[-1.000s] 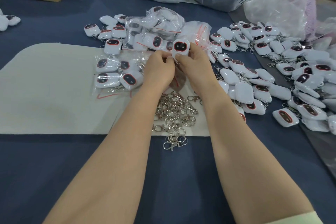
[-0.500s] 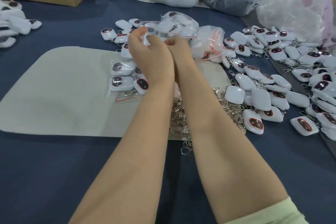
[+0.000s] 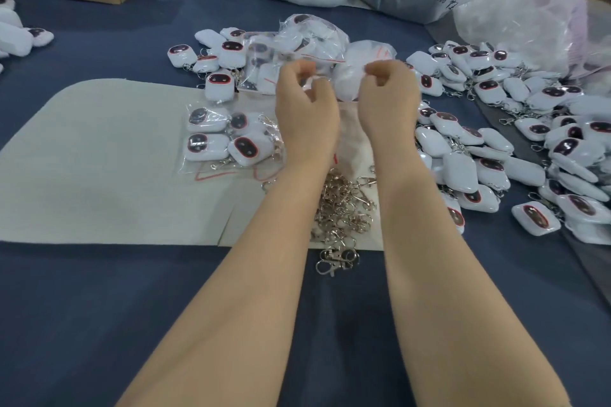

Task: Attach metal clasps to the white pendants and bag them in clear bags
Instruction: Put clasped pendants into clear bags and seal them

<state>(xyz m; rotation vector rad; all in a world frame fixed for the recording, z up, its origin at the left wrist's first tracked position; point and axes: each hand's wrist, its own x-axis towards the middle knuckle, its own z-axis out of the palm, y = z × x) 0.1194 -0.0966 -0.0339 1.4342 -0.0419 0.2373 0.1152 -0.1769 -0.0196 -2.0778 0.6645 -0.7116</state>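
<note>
Head view: the left hand (image 3: 307, 116) and the right hand (image 3: 388, 102) hang side by side but apart, raised over the beige felt mat (image 3: 99, 158). A second ago they were pressed together around one white rounded pendant with a dark red-rimmed face. Half a second ago they were still touching, further left over the bagged pieces.

Now that pendant no longer shows between the fingers. The left thumb and forefinger pinch a scrap of thin clear plastic bag (image 3: 312, 81), blurred by motion. The right fingers are curled in as if pinching too, but I cannot tell whether they hold the bag's other edge or nothing. Whether the pendant sits inside that bag is hidden behind the left hand.

I judge that the clasp step on this piece is done and that the hands are pulling a bag open or running its seal shut.

- The heap of silver metal clasps (image 3: 344, 205) lies between the forearms on the mat's near edge.
- Four finished pendants in clear red-striped bags (image 3: 211, 139) lie just left of the left hand.
- The loose white pendants (image 3: 459, 172) spread out to the right on the dark blue cloth (image 3: 99, 307).
- More filled bags (image 3: 314, 36) are piled just beyond the fingertips.

Plenty of pendants remain unbagged.
</note>
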